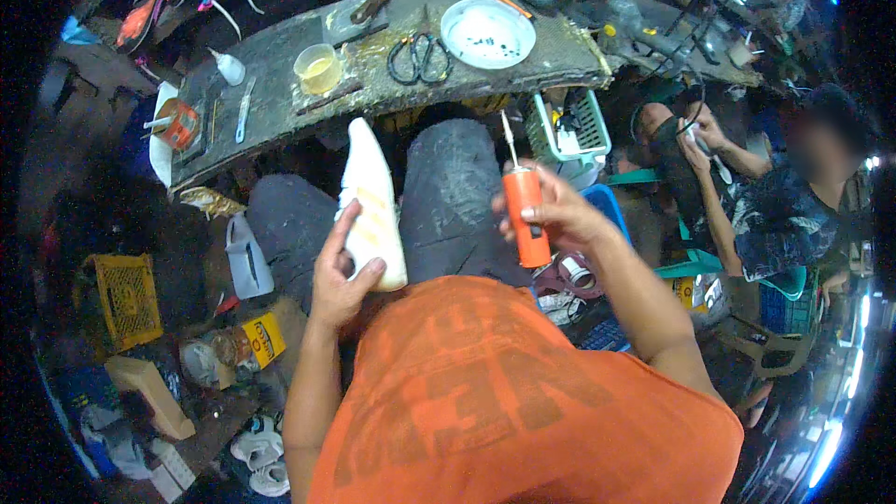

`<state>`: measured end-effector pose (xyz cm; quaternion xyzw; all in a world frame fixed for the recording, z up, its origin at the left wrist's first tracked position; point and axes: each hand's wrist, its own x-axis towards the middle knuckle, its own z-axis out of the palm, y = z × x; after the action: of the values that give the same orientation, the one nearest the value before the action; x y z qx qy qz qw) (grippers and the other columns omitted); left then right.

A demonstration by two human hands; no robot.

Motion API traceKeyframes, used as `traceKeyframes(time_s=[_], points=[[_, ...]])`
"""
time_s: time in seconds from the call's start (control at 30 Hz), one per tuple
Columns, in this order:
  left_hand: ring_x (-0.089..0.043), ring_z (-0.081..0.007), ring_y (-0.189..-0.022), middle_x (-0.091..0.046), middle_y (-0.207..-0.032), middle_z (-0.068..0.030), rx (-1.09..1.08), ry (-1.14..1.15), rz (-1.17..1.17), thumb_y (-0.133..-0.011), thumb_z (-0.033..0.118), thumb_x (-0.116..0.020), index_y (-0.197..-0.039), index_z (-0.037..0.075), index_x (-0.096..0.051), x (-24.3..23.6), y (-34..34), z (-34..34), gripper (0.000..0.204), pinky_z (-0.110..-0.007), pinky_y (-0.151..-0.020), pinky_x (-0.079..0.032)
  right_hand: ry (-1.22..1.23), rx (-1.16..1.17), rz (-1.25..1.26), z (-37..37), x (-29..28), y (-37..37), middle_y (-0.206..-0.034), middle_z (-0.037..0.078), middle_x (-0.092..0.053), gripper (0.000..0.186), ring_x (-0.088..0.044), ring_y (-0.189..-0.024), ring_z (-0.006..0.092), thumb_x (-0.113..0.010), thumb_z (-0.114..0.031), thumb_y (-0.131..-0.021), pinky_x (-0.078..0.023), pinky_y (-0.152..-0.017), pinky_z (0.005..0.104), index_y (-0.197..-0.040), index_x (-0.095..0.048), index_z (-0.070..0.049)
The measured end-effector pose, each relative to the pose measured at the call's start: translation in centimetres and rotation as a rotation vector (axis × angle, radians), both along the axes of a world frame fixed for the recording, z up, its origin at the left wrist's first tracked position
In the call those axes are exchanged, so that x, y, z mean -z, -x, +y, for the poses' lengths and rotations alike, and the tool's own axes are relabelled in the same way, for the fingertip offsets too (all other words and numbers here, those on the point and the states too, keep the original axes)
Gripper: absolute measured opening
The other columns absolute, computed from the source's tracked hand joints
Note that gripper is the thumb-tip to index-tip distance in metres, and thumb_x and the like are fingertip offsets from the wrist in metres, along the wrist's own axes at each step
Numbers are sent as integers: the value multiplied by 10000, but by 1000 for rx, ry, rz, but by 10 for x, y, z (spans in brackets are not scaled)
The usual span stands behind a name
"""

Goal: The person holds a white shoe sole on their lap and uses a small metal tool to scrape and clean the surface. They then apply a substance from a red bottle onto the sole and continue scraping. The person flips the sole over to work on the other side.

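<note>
My left hand (343, 271) is closed round the heel end of a white shoe (371, 189) with pale yellowish stripes on its side. The shoe's toe points away from me, above my left thigh. In my right hand (560, 210) is an orange cylindrical hand tool (528, 224) with a dark switch on its side. A thin, pointed metal tip (508, 135) sticks up from the tool, apart from the shoe. What exact kind of tool it is, I cannot tell.
A worn workbench (373, 33) ahead bears black-handled scissors (419, 61), a white plate (487, 33), a tub of yellowish stuff (318, 69) and a white squeeze bottle (228, 68). A pale green basket (569, 126) sits right of my knees. Another person (784, 215) works at the right.
</note>
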<state>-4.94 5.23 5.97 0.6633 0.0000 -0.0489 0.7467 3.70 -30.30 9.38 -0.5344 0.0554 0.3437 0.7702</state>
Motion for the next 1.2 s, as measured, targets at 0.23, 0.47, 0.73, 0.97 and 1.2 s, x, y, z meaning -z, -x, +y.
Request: traceKeyframes(time_s=[0.23, 0.47, 0.73, 0.97, 1.2], points=[[-508, -262, -1442, -429, -1633, -145, 49, 67, -53, -873, 33, -810, -1677, 49, -283, -14, -1, 1, 961, -401, -1184, -425, 26, 291, -13, -14, 37, 32, -1118, 80, -658, 635, -700, -866, 222, -781, -26, -871, -619, -761, 390, -1424, -489, -134], [-520, -249, -1427, -390, -1656, -136, 80, 144, -102, -865, 81, -850, -1695, 74, -238, -34, 3, 3, 1030, -394, -1168, -437, 414, 470, -509, -60, -2, -105, -1125, 84, -622, 707, -671, -907, 214, -868, -142, -862, -597, -778, 397, -1422, -437, -121], [-538, -256, -1419, -385, -1673, -135, 69, 11, -146, -874, 102, -850, -1703, 98, -221, -52, 14, 16, 1040, -406, -1155, -458, 1442, 237, -646, -116, 24, -328, -1222, 208, -723, 607, -725, -1057, 378, -781, -345, -867, -588, -905, 461, -1366, -575, -67], [-556, -261, -1400, -387, -1670, -144, 84, -67, -128, -895, 117, -837, -1709, 98, -176, -49, 21, 23, 1049, -414, -1141, -472, 1592, 548, -1133, -48, 11, -248, -1272, 205, -724, 539, -658, -1255, 375, -762, -339, -922, -502, -1058, 455, -1366, -673, -46], [-570, -264, -1392, -429, -1633, -202, 201, -25, -438, -923, 146, -823, -1710, 88, -127, -33, 13, -3, 1053, -413, -1120, -489, -248, 79, -402, 127, -34, -52, -1373, 125, -640, 785, -674, -1190, 235, -816, -336, -933, -545, -1042, 398, -1541, -442, -8]])
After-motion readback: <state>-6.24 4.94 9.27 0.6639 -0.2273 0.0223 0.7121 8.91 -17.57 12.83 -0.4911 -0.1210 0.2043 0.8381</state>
